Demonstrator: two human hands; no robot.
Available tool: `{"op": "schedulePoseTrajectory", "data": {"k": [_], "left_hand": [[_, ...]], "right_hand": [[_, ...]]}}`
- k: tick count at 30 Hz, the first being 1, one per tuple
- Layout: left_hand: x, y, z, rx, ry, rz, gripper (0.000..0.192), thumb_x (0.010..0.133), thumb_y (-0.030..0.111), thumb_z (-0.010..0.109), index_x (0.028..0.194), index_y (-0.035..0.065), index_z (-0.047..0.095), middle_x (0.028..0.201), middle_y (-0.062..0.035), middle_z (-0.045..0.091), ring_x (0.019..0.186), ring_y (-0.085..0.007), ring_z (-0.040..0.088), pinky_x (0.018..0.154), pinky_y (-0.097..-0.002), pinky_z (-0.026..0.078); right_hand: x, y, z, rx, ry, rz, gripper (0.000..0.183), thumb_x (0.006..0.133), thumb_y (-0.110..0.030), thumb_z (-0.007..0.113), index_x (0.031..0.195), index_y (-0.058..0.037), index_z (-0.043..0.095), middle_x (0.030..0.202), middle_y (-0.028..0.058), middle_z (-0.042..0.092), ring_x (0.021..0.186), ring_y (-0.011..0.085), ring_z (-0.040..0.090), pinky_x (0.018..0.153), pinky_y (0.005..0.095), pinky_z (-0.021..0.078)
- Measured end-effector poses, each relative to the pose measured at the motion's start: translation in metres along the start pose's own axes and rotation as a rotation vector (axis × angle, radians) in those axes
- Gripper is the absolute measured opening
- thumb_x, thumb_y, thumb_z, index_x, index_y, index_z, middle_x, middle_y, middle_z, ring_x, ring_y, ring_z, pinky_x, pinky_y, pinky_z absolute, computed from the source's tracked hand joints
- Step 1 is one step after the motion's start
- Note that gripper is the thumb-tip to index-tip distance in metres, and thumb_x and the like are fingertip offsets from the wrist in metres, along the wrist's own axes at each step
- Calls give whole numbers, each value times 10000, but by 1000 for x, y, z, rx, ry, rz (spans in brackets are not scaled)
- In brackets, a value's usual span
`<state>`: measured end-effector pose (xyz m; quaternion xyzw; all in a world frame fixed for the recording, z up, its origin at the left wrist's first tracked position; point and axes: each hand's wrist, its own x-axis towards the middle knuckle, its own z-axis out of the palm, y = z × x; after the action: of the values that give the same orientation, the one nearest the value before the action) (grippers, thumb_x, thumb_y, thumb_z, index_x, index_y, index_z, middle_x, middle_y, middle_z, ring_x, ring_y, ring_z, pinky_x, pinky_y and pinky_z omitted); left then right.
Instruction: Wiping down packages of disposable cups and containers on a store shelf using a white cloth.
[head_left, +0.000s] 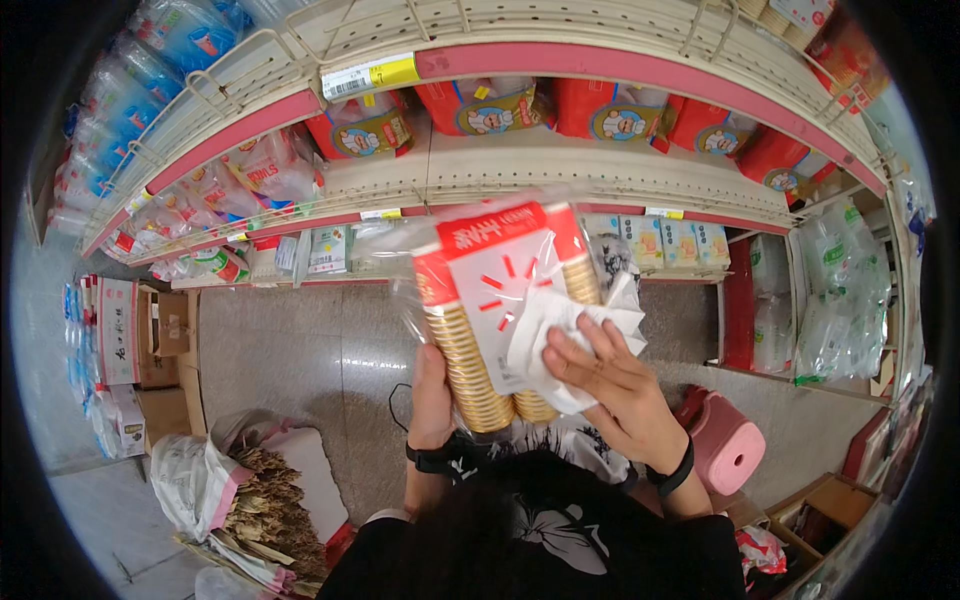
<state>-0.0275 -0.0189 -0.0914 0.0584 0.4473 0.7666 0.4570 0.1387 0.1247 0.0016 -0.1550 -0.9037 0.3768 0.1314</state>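
A clear plastic pack of stacked paper cups (469, 360), with gold ribbed sides and a red and white card, is held up in front of me. My left hand (433, 397) grips its lower left side, thumb along the wrapper. A crumpled white tissue (551, 349) lies against the right part of the card. My right hand (600, 375) presses this tissue on the pack with its fingers spread, and part of the pack's right side is covered by it.
A store shelf (502, 161) ahead bears red packs (480, 112). Bagged plastic bowls (262, 169) sit left, small boxes (660, 240) below. On the floor are a pink stool (727, 446), a sack of dried leaves (199, 480) and cardboard boxes (166, 416).
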Motion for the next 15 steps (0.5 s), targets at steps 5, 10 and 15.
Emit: {"op": "schedulePoseTrajectory", "data": {"k": [5, 10, 15], "left_hand": [[8, 14, 3, -24, -29, 134, 535, 913, 410, 351, 1261, 7, 289, 1195, -122, 457, 1043, -188, 511, 874, -327, 435], [4, 8, -2, -24, 22, 72, 549, 917, 398, 348, 1295, 11, 251, 1194, -121, 460, 1046, -189, 510, 881, -333, 428], [0, 2, 11, 53, -122, 24, 552, 917, 373, 364, 1321, 20, 238, 1233, -112, 444, 1067, -176, 496, 892, -319, 413]], "right_hand": [[-25, 33, -2, 422, -86, 18, 284, 817, -104, 492, 1081, -27, 565, 1184, 96, 525, 1153, 246, 434, 963, 374, 312], [-26, 47, -33, 408, 515, 411, 226, 882, -148, 475, 1001, 19, 572, 677, 20, 556, 591, 43, 435, 526, 209, 367], [8, 31, -20, 117, 274, -12, 291, 815, -21, 439, 1084, 56, 518, 1126, 188, 542, 1090, 274, 507, 949, 362, 343]]}}
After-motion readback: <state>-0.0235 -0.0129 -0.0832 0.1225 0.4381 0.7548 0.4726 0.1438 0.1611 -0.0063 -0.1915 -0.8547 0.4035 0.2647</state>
